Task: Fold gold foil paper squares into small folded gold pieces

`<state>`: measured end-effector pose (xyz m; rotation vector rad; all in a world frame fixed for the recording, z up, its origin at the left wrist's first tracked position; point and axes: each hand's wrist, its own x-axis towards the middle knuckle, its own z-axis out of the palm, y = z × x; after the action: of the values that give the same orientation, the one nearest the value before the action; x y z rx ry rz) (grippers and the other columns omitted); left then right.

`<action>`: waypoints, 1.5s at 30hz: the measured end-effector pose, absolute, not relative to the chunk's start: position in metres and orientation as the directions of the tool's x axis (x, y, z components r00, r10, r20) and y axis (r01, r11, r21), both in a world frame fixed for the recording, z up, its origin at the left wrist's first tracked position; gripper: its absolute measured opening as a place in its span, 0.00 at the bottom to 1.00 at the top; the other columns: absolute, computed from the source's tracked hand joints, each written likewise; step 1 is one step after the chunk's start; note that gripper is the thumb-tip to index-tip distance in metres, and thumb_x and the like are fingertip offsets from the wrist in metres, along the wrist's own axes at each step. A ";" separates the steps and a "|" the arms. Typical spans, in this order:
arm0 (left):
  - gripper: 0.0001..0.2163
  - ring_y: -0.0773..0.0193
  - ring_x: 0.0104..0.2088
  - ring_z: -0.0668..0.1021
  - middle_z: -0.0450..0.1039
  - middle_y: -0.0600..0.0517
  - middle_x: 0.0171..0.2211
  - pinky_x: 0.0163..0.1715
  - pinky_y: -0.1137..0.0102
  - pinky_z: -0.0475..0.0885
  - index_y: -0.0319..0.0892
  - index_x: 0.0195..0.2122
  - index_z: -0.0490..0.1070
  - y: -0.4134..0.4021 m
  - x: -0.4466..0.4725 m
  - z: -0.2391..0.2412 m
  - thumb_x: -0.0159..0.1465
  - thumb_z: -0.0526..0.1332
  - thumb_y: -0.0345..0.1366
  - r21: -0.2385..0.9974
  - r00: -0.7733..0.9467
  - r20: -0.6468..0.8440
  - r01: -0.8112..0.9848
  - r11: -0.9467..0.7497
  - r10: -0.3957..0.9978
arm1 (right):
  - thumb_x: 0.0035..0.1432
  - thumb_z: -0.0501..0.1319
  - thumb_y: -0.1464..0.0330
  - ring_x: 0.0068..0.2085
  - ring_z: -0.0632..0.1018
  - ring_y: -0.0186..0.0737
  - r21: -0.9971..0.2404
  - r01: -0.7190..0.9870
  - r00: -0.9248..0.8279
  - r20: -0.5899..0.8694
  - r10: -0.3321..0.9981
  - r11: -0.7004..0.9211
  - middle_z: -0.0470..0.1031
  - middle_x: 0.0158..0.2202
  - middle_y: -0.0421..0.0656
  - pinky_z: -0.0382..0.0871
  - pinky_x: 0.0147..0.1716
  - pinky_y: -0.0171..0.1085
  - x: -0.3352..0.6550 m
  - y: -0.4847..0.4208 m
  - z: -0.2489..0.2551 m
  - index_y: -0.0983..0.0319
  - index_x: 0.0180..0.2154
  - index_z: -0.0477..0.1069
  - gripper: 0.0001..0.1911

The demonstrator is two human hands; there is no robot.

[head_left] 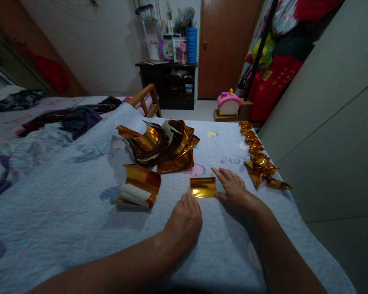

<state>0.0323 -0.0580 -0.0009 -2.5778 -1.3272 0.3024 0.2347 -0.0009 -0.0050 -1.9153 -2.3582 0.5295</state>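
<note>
Two bare forearms are seen reaching forward, angled inward so that the hands are held near each other, apart. The left hand [186,218] is turned back upward, its fingers [188,200] curled and bunched, its thumb hidden from view. Behind it, the left forearm [122,261] is slanted away to the left. The right hand [235,190] is placed slightly farther forward, palm down, with fingers spread and thumb [221,197] stretched toward the left hand. The right forearm [279,241] is angled back rightward.
</note>
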 end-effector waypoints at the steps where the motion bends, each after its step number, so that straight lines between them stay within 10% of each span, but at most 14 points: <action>1: 0.20 0.43 0.48 0.81 0.73 0.23 0.53 0.38 0.61 0.80 0.22 0.55 0.73 -0.058 0.032 0.000 0.62 0.55 0.19 -0.286 0.574 -0.082 0.770 -0.571 0.815 | 0.59 0.61 0.68 0.71 0.56 0.59 -0.312 0.934 -0.238 -0.177 0.955 0.175 0.53 0.72 0.55 0.52 0.66 0.59 0.237 0.000 -0.004 0.56 0.72 0.48 0.43; 10: 0.12 0.49 0.39 0.82 0.80 0.38 0.38 0.37 0.60 0.78 0.33 0.41 0.78 -0.031 0.030 0.031 0.65 0.55 0.21 -0.025 0.558 -0.219 0.817 -0.576 0.800 | 0.52 0.55 0.73 0.68 0.62 0.52 -0.587 0.765 -0.275 0.072 0.959 0.264 0.60 0.68 0.55 0.56 0.66 0.55 0.248 0.003 -0.003 0.62 0.70 0.51 0.43; 23: 0.16 0.46 0.51 0.74 0.71 0.41 0.51 0.50 0.53 0.74 0.40 0.46 0.71 -0.005 0.016 0.005 0.59 0.70 0.37 0.277 0.531 0.236 0.766 -0.580 0.814 | 0.57 0.56 0.76 0.37 0.78 0.42 -0.716 0.681 -0.146 0.076 0.986 0.156 0.78 0.36 0.45 0.69 0.39 0.39 0.224 0.010 -0.009 0.63 0.53 0.69 0.21; 45: 0.05 0.58 0.38 0.78 0.78 0.48 0.37 0.41 0.63 0.75 0.41 0.38 0.75 0.006 0.013 -0.009 0.69 0.59 0.30 0.353 0.537 0.496 0.594 -0.723 0.682 | 0.61 0.58 0.59 0.26 0.69 0.37 -0.870 0.480 0.212 0.243 0.947 0.115 0.67 0.26 0.36 0.61 0.28 0.36 0.223 0.007 0.004 0.61 0.43 0.68 0.13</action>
<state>0.0127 0.0059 -0.0090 -2.8765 -1.2017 -1.0311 0.2235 0.0065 0.0038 -1.5115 -1.4127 0.6024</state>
